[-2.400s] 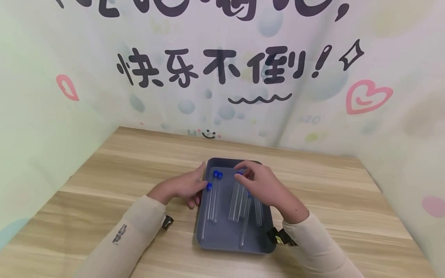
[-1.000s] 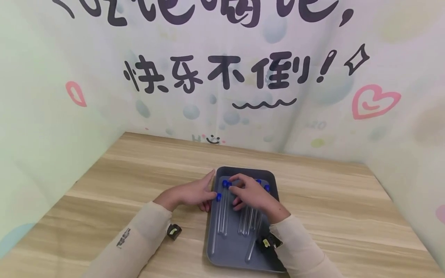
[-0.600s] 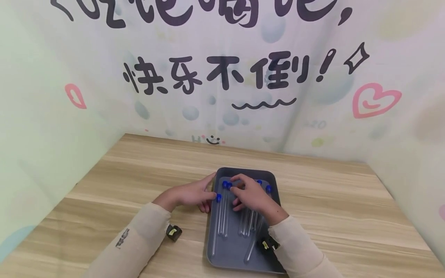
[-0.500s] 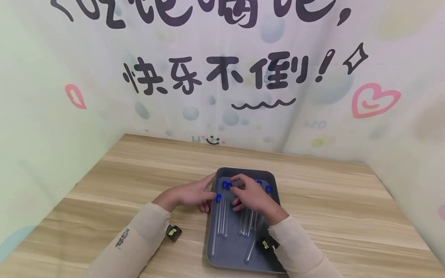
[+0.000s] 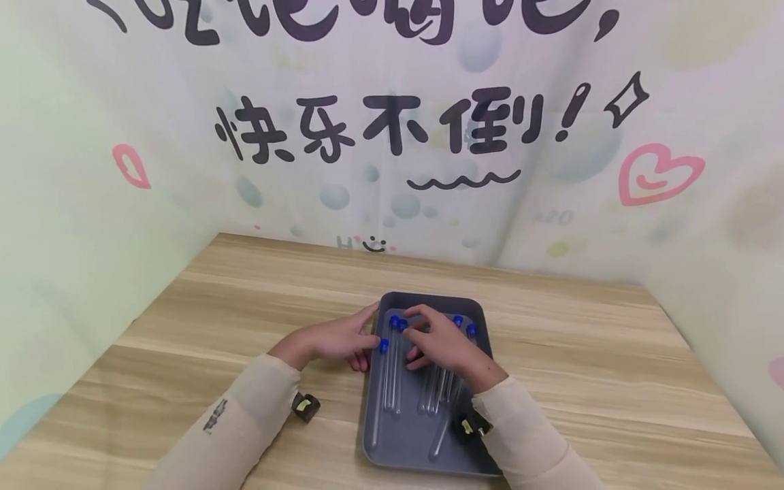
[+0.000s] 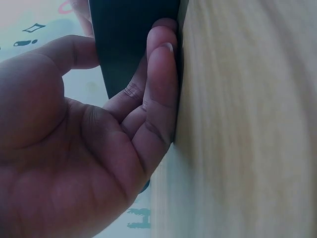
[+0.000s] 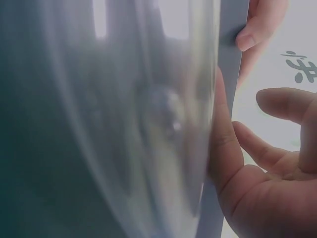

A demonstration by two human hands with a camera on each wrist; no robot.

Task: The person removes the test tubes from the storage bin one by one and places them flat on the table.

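Observation:
Inside a dark grey tray [image 5: 401, 452] lie several clear test tubes with blue caps. One group of tubes [image 5: 392, 381] is along the left side, a second group [image 5: 431, 395] right of the middle. My left hand [image 5: 339, 338] holds the tray's left wall, thumb over the rim by a blue cap [image 5: 384, 346], other fingers against the outer side [image 6: 161, 74]. Over the tubes is my right hand [image 5: 444, 344], its thumb and index finger apart, near two caps [image 5: 395, 321]. In the right wrist view, a finger [image 7: 225, 144] lies beside a blurred tube [image 7: 158, 114].
The tray stands on a wood-grain table [image 5: 582, 367]. One tube [image 5: 438, 435] lies slanted near the tray's front. A printed cloth wall [image 5: 294, 190] rises behind the table. A black wrist camera [image 5: 305, 407] is on the left sleeve, another [image 5: 470, 425] on the right.
My right hand has moved left from the right group of tubes toward the left group, and the slanted tube has tilted. The left hand keeps its hold. Over the last half second almost nothing moves.

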